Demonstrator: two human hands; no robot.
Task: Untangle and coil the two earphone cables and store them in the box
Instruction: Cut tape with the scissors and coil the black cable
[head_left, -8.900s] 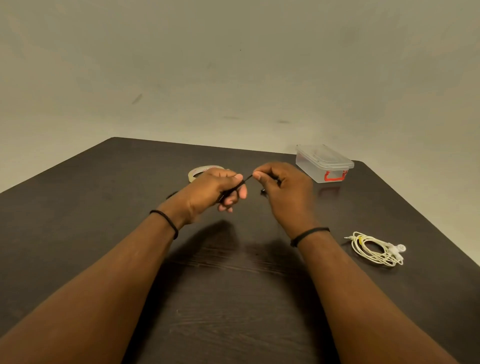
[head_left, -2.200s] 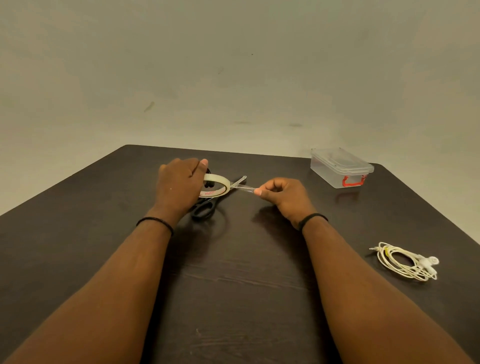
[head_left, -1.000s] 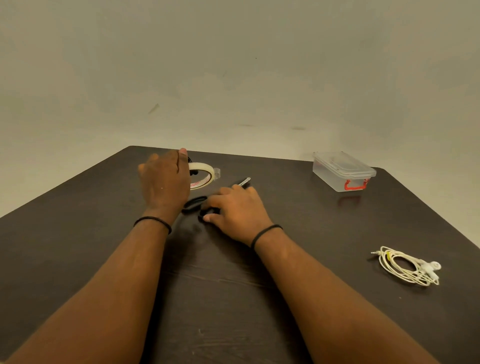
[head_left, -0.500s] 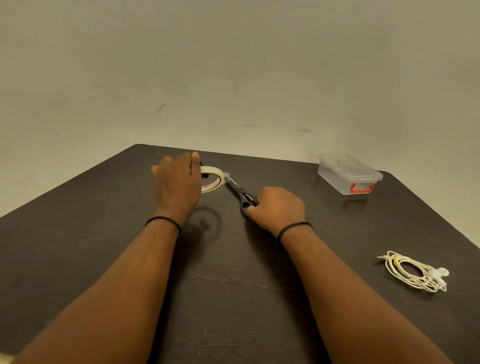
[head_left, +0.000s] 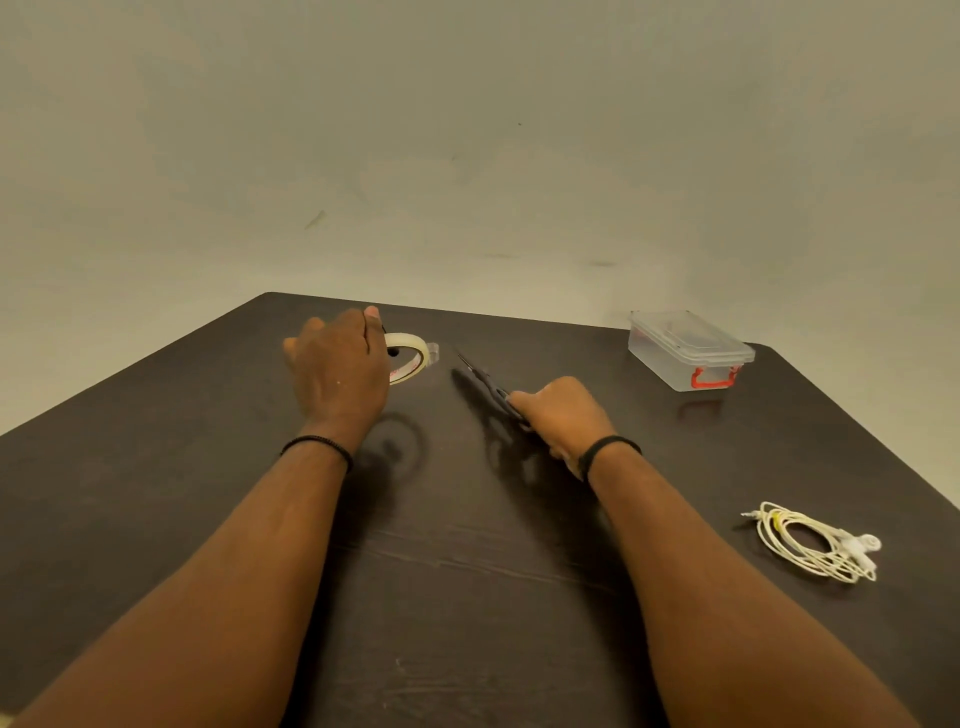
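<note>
A coiled white earphone cable (head_left: 815, 543) lies on the dark table (head_left: 467, 571) at the right, clear of both hands. The clear lidded box (head_left: 691, 353) with a red latch stands shut at the far right. My left hand (head_left: 337, 374) holds a roll of clear tape (head_left: 413, 356) lifted off the table; a small black bit (head_left: 393, 352) shows against the palm, and the rest of it is hidden. My right hand (head_left: 563, 415) grips the handles of black scissors (head_left: 485, 384), blades pointing towards the tape.
A short tab of tape (head_left: 434, 352) sticks out from the roll. The table's far edge meets a plain wall just behind the hands. The right table edge runs close to the box and the white cable.
My right hand picked up the scissors, brought them to the tape, then drew them back to the right. The left hand kept holding the roll.
</note>
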